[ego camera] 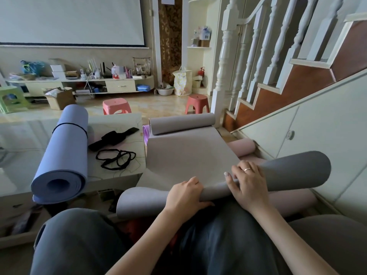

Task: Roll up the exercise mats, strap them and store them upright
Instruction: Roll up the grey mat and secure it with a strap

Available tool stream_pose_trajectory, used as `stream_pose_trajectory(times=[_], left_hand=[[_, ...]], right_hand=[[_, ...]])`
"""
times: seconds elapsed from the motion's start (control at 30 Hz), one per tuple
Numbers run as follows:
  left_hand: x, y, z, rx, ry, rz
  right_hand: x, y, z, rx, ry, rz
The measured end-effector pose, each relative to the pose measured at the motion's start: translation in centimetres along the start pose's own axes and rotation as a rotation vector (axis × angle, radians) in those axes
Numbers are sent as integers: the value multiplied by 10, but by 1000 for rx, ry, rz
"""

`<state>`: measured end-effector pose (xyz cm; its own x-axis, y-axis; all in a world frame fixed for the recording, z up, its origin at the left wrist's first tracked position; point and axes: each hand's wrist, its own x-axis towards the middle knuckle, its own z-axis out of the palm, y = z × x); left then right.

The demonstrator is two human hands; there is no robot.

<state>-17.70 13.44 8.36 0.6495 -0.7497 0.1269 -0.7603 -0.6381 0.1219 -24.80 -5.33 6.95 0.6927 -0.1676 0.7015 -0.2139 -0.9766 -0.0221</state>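
My left hand [185, 193] and right hand [246, 180] curl their fingers around the grey mat [190, 153], keeping its roll tight. Bands [116, 158] lie left of it for strapping.

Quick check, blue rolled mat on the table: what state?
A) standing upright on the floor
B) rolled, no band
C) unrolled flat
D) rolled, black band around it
D: the blue rolled mat lies on its side on the table with a thin black band around its far end.
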Motion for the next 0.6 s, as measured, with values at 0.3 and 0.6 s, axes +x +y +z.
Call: stream_pose_trajectory(times=[0.3, 0.6], left_hand=[[-3, 9, 3, -16, 23, -54], [-24, -5, -5, 46, -48, -149]], right_hand=[[-8, 1, -15, 6, -331, 156], [2, -28, -34, 208, -857, 251]])
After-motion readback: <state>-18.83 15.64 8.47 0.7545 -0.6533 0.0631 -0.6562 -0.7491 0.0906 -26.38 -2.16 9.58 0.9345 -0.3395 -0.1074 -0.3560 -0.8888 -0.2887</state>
